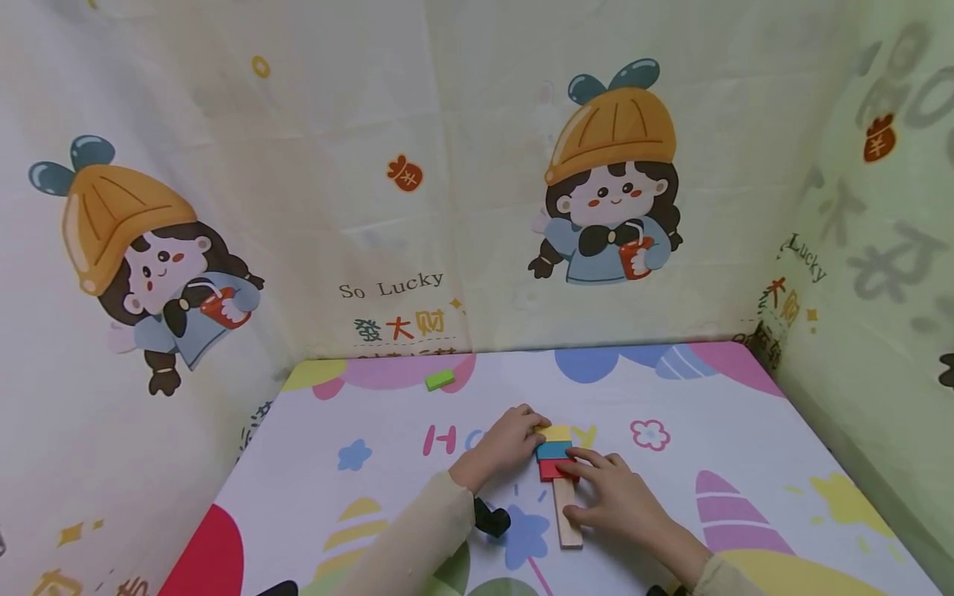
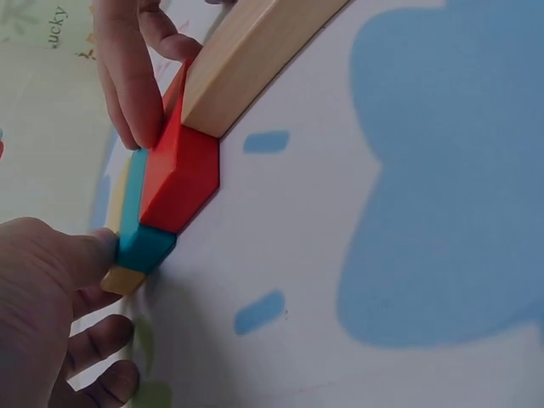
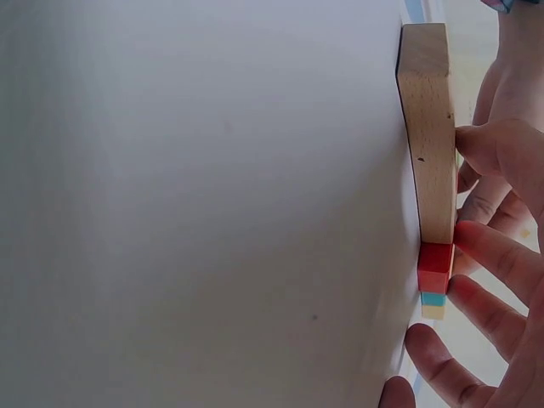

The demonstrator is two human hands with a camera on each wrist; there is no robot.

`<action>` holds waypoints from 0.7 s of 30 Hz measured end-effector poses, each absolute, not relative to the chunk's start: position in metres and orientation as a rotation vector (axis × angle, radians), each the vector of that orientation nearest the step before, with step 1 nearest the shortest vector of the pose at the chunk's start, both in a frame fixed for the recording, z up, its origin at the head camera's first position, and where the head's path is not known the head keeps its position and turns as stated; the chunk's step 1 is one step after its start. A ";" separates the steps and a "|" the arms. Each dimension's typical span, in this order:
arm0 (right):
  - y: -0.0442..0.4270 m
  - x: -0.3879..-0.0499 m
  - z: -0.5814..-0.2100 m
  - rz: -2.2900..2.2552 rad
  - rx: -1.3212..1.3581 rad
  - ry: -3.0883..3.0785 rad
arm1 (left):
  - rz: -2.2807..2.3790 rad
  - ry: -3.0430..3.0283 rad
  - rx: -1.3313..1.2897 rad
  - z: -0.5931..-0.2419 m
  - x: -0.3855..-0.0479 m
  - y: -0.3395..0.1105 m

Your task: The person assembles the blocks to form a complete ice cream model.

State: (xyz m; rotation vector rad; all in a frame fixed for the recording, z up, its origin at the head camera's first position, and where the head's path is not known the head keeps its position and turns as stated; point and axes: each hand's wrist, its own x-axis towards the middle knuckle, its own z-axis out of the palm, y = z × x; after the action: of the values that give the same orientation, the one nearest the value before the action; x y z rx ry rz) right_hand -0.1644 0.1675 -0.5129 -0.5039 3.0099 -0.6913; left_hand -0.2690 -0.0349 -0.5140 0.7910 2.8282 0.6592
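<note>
A column of blocks lies on the table: a yellow block point(image 1: 557, 433) farthest away, then a blue block point(image 1: 555, 450), a red block point(image 1: 550, 470), and a long plain wooden block point(image 1: 563, 497) set crosswise to them. My left hand point(image 1: 510, 439) is at the left end of the yellow and blue blocks, thumb at their ends and index finger around the yellow block's far side. From the right, my right hand point(image 1: 619, 497) touches the column with spread fingers: fingertips on the red block, thumb on the wooden block. The left wrist view shows the red block's slanted end point(image 2: 183, 174).
A small green block point(image 1: 440, 380) lies apart near the table's back edge. The tabletop point(image 1: 417, 530) carries a printed pattern with letters, flowers and stars. Patterned cloth point(image 1: 477, 165) hangs behind the table and at both sides.
</note>
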 end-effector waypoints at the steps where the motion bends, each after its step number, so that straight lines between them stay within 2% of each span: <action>1: 0.168 -0.165 -0.513 -0.693 -0.506 3.010 | 0.665 2.824 0.791 -0.514 -0.269 -0.035; 21: 0.167 -0.165 -0.513 -0.705 -0.498 3.002 | 0.689 2.984 0.675 -0.507 -0.301 -0.092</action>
State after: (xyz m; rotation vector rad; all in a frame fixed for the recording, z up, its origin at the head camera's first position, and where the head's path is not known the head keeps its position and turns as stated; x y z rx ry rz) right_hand -0.1648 0.1672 -0.5129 -0.4981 3.0021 -0.7052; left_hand -0.3005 -0.0917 -0.5070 0.6747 2.9842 0.6893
